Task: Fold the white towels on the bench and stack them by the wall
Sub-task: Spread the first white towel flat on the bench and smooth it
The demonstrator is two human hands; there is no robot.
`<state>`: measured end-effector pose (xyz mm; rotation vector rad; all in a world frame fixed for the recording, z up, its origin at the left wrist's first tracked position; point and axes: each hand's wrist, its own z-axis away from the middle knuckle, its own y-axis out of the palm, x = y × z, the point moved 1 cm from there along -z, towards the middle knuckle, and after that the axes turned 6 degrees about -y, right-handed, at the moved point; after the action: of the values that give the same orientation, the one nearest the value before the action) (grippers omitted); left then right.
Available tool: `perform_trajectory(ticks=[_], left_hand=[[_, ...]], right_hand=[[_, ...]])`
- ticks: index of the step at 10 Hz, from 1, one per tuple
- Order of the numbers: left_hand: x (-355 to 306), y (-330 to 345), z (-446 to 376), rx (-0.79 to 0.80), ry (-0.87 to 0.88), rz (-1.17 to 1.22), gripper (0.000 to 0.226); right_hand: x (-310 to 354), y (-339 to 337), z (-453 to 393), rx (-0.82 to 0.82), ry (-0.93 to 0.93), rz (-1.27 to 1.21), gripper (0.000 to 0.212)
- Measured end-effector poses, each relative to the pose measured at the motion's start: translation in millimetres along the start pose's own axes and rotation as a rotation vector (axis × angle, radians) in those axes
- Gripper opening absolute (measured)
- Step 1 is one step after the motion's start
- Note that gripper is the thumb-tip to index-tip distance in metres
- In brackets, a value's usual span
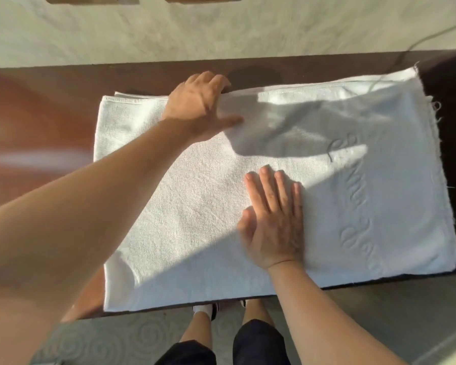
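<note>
A white towel [366, 219], folded in layers with raised script lettering on its right part, lies flat across the dark brown bench [50, 106]. My left hand [198, 106] rests on the towel's far edge, fingers curled over the hem toward the wall, thumb spread flat on the cloth. My right hand [274, 217] lies palm down on the middle of the towel, fingers together and straight. Neither hand lifts the cloth. The towel's near edge hangs slightly over the bench's front edge.
A pale wall [221, 30] rises right behind the bench. A thin cord [416, 43] runs down the wall at the right. The bench's left part is bare wood in sunlight. Below the bench, my legs and a patterned floor [111, 338] show.
</note>
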<state>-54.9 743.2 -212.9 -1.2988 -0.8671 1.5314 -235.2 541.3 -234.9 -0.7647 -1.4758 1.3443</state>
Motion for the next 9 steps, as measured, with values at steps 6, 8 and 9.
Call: perform_trajectory(ticks=[6,8,9], left_hand=[[69,-20,-5,-0.001,-0.142,-0.242,0.069],[73,-15,-4,-0.149,-0.110,-0.314,0.078],[65,-7,10,-0.291,-0.118,-0.144,0.060]], right_hand=[[-2,0,0,-0.017,0.001,-0.014,0.063],[0,2,-1,-0.036,0.001,-0.001,0.063],[-1,2,-2,-0.029,0.001,0.002,0.064]])
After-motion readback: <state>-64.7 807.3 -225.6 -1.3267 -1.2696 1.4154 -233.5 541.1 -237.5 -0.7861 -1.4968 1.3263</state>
